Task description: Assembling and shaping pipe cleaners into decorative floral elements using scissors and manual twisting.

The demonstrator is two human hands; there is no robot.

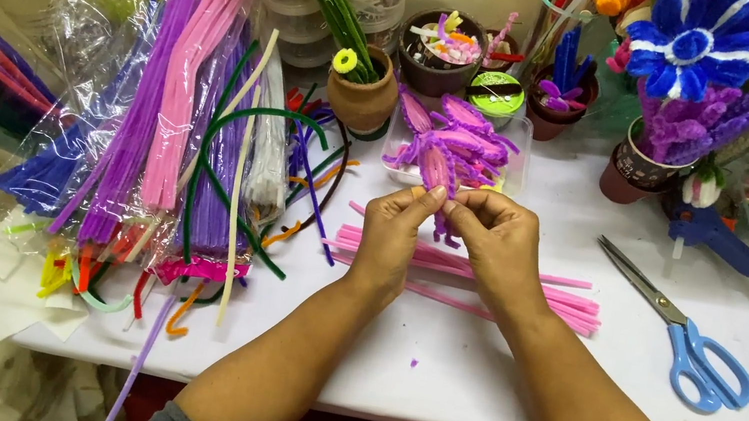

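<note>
- A purple pipe-cleaner piece [442, 222] sits at the centre of the frame, pinched between both hands; its long axis runs roughly up and down, with the free end hanging toward the lower edge, just above the pink stems.
- The left hand [394, 234] pinches its top with thumb and forefinger pressed together; the right hand [494, 241] does the same from the other side, fingertips nearly meeting.
- Both forearms rise from the lower edge and converge at the centre, wrists raised off the white table [468, 379].
- Under the hands lies a bundle of pink pipe cleaners [572, 305], stretched left to right.
- Just behind the hands, a clear tray [517, 158] holds finished purple petals [456, 148] (much like the held piece).
- At left, bagged pipe cleaners [169, 105] in purple, pink and green.
- At right, blue-handled scissors [688, 339] and a blue glue gun [719, 241], well apart from the hands.
- Upper right: pots with blue-and-white flowers [697, 41].
</note>
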